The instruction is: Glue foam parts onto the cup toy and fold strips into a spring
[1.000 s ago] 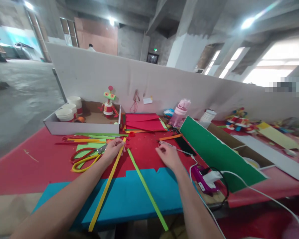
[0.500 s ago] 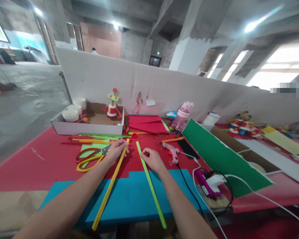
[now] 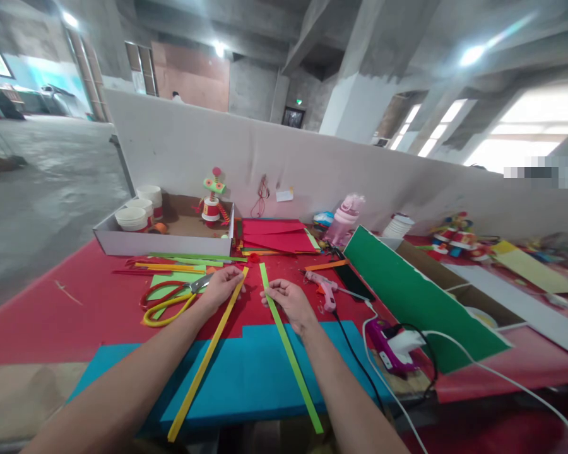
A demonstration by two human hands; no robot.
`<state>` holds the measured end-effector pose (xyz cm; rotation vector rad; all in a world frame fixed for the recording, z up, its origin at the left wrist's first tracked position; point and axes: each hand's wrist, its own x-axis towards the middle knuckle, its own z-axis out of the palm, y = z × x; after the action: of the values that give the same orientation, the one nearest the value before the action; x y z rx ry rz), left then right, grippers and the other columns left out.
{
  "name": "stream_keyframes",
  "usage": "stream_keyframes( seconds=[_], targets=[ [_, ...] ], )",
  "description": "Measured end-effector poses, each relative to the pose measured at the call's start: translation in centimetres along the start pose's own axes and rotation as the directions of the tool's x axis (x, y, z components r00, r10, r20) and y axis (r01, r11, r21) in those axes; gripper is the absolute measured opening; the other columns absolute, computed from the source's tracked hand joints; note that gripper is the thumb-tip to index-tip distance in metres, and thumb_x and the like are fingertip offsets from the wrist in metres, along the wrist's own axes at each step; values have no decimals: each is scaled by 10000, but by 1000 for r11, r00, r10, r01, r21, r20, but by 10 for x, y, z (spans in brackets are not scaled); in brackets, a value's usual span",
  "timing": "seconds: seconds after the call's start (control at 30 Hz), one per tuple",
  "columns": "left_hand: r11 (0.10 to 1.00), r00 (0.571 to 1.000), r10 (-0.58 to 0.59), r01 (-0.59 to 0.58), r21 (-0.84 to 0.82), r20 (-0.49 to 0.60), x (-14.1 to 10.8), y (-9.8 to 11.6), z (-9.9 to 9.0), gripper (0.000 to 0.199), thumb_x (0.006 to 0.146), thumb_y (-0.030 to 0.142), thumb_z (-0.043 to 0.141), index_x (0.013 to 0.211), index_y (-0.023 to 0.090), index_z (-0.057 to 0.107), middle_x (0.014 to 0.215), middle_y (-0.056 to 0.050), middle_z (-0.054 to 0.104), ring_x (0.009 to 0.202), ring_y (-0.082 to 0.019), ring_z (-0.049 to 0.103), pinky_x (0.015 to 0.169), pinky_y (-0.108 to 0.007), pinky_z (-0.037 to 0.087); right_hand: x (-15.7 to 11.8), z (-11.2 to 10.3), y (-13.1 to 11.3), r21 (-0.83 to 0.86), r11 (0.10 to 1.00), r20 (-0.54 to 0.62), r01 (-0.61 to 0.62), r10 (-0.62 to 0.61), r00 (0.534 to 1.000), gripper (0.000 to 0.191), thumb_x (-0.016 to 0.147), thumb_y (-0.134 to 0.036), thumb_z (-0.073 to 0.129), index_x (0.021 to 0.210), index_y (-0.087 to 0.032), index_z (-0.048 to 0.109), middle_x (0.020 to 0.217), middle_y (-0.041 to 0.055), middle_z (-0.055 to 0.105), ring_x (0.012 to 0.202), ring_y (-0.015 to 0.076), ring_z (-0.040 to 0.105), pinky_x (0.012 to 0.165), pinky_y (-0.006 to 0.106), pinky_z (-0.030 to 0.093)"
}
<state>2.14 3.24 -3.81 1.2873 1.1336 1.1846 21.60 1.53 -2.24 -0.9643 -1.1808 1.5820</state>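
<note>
Left fingers (image 3: 230, 273) pinch a yellow strip (image 3: 208, 354), right fingers (image 3: 278, 292) a green strip (image 3: 292, 353); positioning seems the step, calling for tips aligned between them.

Yellow strip (image 3: 209, 353) and green strip (image 3: 291, 353) of matt paper, metal-bladed scissors (image 3: 199, 284), plastic glue gun (image 3: 329, 295), smooth blue sheet (image 3: 250, 372), perhaps foam.

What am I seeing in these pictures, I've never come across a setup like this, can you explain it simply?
There's no machine at work: these are one person's bare arms, seen by a camera worn on that person's head, looking forward and down. The left hand holds a yellow strip; the right hand holds a green strip. The red tabletop carries a blue panel, scissors and a pink glue gun. Further back, a shallow box holds cups and a small figure.
</note>
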Motion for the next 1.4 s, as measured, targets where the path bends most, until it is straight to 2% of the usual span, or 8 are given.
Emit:
stream_keyframes(
  seconds=[0.2,0.37,0.57,0.77,0.93,1.03,1.2,1.4],
  targets=[
    [933,935,352,-346,100,-48,-3,13,-6,271,783,336,634,1004,189,689,1160,-95,641,1136,-254,545,964,-357,411,-4,13,3,219,962,139,-160,132,982,328,628,-340,822,754,-144,591,628,-19,627,522,66,562,567,193,489],
    [927,952,122,-8,-376,279,-13,17,-3,309,740,285,712,1023,167,674,1059,-107,675,869,-198,634,823,-334,474,-6,32,8,474,813,308,-338,206,929,223,714,-209,777,817,-138,593,606,-62,538,476,14,457,545,138,468],
    [855,960,122,27,-518,252,-15,19,-2,175,704,223,756,751,140,608,933,-89,704,731,-139,628,682,-252,489,-15,47,12,478,787,355,-391,235,905,110,812,-195,682,847,-139,593,649,-41,555,477,13,468,555,138,474],
    [817,978,90,37,-576,190,-10,19,-2,192,741,205,726,791,157,547,726,-47,708,658,-160,667,627,-255,519,-38,52,10,152,954,310,-259,203,929,430,868,-538,526,968,-130,622,747,64,666,602,133,621,624,289,518],
    [784,983,56,64,-617,173,-7,17,-7,185,739,175,718,769,153,537,605,-14,668,581,-131,662,614,-217,529,-61,55,-12,-154,988,640,22,83,764,654,949,-584,185,1009,-165,683,982,104,697,989,207,627,927,383,448],
    [752,978,55,93,-652,203,-6,18,-14,168,740,175,711,764,150,547,595,-17,662,556,-121,649,632,-232,541,-64,54,-13,-395,837,730,378,35,683,596,988,-472,157,1026,-212,692,1108,66,675,1135,185,549,1043,352,341],
    [754,969,11,155,-638,248,-4,17,-20,179,749,155,698,791,156,524,804,-67,720,709,-200,707,724,-348,564,-58,51,16,-654,415,669,633,-74,740,171,867,-304,577,922,-178,680,1086,98,654,1085,216,552,982,357,384],
    [821,946,-36,212,-531,323,-5,12,-15,182,761,141,693,819,149,520,751,-59,707,593,-148,673,637,-264,544,-48,14,-4,-656,456,485,601,-355,799,109,878,-271,557,850,-201,635,986,58,678,1033,185,581,906,302,434]
  ],
)
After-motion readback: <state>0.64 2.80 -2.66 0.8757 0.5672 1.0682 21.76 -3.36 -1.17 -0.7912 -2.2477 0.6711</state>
